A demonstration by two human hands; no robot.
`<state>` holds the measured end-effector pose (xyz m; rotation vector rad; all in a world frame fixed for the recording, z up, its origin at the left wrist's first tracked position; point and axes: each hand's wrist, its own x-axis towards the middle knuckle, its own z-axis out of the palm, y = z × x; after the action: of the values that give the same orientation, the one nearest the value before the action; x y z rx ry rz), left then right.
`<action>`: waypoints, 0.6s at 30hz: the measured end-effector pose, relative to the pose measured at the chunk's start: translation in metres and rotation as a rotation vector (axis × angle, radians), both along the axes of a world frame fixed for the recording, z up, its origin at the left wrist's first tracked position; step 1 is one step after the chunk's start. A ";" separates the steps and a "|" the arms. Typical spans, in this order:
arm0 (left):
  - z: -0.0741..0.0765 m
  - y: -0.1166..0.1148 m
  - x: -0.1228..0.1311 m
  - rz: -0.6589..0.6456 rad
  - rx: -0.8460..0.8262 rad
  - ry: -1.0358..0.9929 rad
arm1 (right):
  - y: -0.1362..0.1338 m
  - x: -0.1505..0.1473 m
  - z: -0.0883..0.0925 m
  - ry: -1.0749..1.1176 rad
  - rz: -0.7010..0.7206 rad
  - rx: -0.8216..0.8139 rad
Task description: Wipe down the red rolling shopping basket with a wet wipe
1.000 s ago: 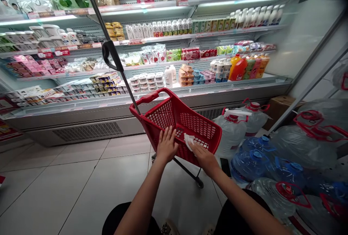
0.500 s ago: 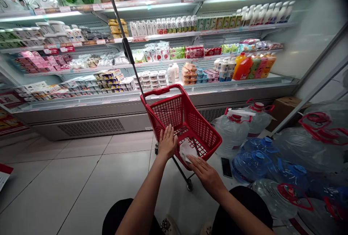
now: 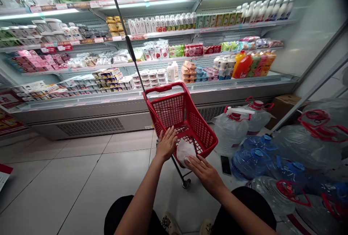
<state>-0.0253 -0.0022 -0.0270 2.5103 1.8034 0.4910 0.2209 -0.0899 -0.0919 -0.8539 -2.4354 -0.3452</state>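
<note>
A red plastic basket cart (image 3: pixel 201 128) with a tall thin pole (image 3: pixel 129 48) stands in front of me, its near edge close to my hands. My left hand (image 3: pixel 166 143) lies against the basket's left near side, fingers extended, with nothing visible in it. Under the fingers of my right hand (image 3: pixel 205 172) is a crumpled white cloth or tissue (image 3: pixel 185 151), pressed at the basket's near edge. The palm faces down, and how firmly the cloth is gripped cannot be made out.
An open refrigerated case (image 3: pixel 89 113) with dairy and drinks spans the back. To the right stand large water bottles (image 3: pixel 251 162), with a phone (image 3: pixel 225 165) on the tiled floor beside them. A cardboard box (image 3: pixel 285 104) sits behind.
The basket has shifted and turned slightly, its right corner moving left and its wheel too. The white cloth has moved a little left and looks more spread out. Both hands remain at the basket.
</note>
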 end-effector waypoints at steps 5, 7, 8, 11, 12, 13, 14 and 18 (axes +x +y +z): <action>-0.015 -0.012 0.016 0.107 0.104 0.007 | 0.011 0.064 -0.002 -0.029 -0.132 -0.007; -0.025 -0.021 0.028 0.120 0.146 0.010 | 0.019 0.062 -0.003 0.023 -0.221 -0.014; -0.029 -0.026 0.034 0.127 0.162 0.007 | 0.021 0.054 -0.004 0.055 -0.251 -0.018; -0.038 -0.034 0.046 0.152 0.183 -0.005 | 0.018 0.012 -0.012 0.124 -0.252 -0.025; -0.040 -0.035 0.048 0.156 0.186 -0.010 | 0.016 -0.003 -0.015 0.135 -0.241 -0.029; -0.040 -0.036 0.049 0.154 0.190 -0.016 | 0.014 -0.015 -0.018 0.143 -0.229 -0.029; -0.040 -0.036 0.048 0.150 0.195 -0.023 | 0.014 -0.022 -0.020 0.147 -0.216 -0.025; -0.040 -0.036 0.037 0.115 0.213 -0.036 | 0.031 0.001 -0.021 0.129 -0.105 0.017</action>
<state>0.0118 -0.0377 -0.0666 2.5170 1.9881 0.7670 0.2221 -0.0587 -0.1128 -0.9692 -2.2720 -0.3379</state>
